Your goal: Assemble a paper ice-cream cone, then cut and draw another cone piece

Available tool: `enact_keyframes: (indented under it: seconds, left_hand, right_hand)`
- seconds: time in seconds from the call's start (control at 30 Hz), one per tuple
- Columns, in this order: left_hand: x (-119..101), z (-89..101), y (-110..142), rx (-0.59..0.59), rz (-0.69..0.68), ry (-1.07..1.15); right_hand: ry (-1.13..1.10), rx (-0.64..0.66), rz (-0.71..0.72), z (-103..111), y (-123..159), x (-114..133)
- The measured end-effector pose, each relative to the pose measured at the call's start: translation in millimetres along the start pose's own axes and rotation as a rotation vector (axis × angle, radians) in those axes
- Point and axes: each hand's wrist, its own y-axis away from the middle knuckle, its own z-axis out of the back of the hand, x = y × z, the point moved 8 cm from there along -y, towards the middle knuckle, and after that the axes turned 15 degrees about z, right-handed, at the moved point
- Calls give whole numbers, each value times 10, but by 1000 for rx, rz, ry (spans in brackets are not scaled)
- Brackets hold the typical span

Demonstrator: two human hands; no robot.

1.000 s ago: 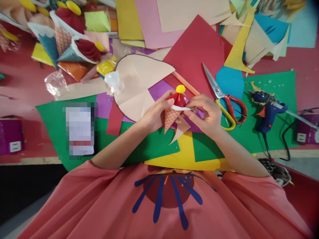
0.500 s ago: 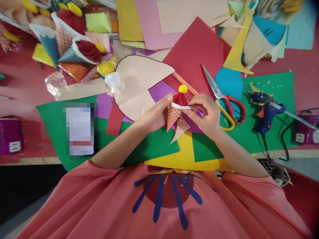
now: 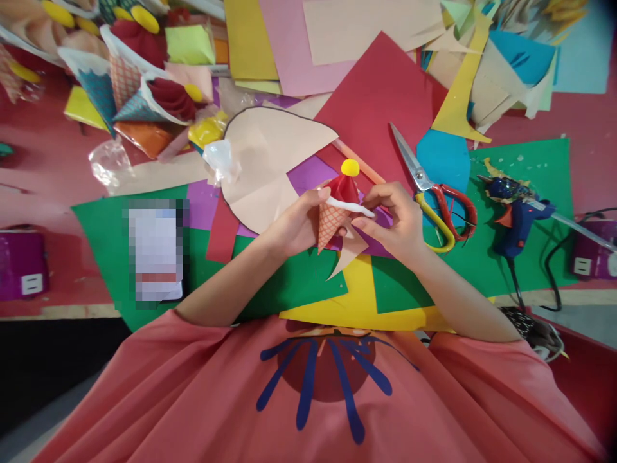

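Head view. Paper cone (image 3: 331, 224) is up in your hands, over the purple sheet (image 3: 308, 175) and green sheet (image 3: 279, 276) on the tabletop (image 3: 45, 164).

Grip: your left hand (image 3: 299, 222) is closed around the cone, thumb at the upper rim, fingers mostly hidden behind. Your right hand (image 3: 398, 222) is in a loose pinch pose, forefinger and thumb slightly parted about the tail of the white strip (image 3: 348, 206); cannot tell whether they press on it.

Handling (judged): very light piece. Cone wall probably stiff card, hollow, so a hard squeeze could crease it. Take hold on the wall just under the rim; the narrow tip would give you little control. Strip looks soft, perhaps like clay, and may stretch or dent, so pinch it lightly near its end. Avoid bearing on the red top (image 3: 344, 191); its folds could flatten. Slipping seems unlikely.

Appearance: cone orange with a pale crisscross pattern, point down, slightly tilted. Red top is pleated and narrows upward to a smooth yellow ball (image 3: 350, 168). Strip is plain white, lying across the rim, its tail extending past the cone toward your right fingers. Underside not visible.
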Motion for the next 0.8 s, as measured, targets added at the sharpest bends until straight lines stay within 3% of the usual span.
enact_keyframes:
  seconds: [0.3,0.8]
  left_hand:
    - [53,42,-15,20,97,65]
    - [118,4,-58,48,135,65]
  right_hand:
    - [99,1,152,41,-38,146]
    - [126,-62,84,74,-33,90]
